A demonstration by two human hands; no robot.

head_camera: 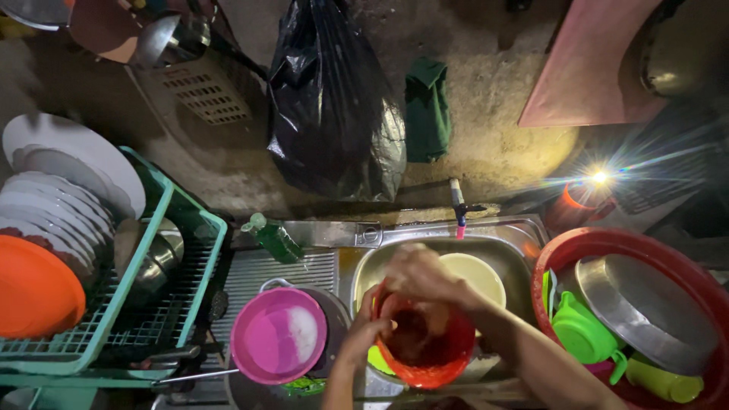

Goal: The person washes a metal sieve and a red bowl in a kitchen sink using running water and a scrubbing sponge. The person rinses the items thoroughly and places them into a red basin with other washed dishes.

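A red plastic bowl (437, 363) is held over the steel sink (509, 235). My left hand (363, 328) grips its left rim. My right hand (419, 277) reaches down into the bowl from above, fingers curled inside it; what it holds there is hidden. A pale yellow bowl (480, 275) lies in the sink behind the red one, under the tap (458, 206). Something yellow-green (377, 360) shows beneath the red bowl.
A pink bowl (278, 335) sits on the drainboard beside a green dish-soap bottle (275, 238). A green rack (171, 250) at left holds white plates and an orange plate (34, 287). A red basin (600, 243) at right holds a steel pan and green cups. A black bag (334, 106) hangs behind.
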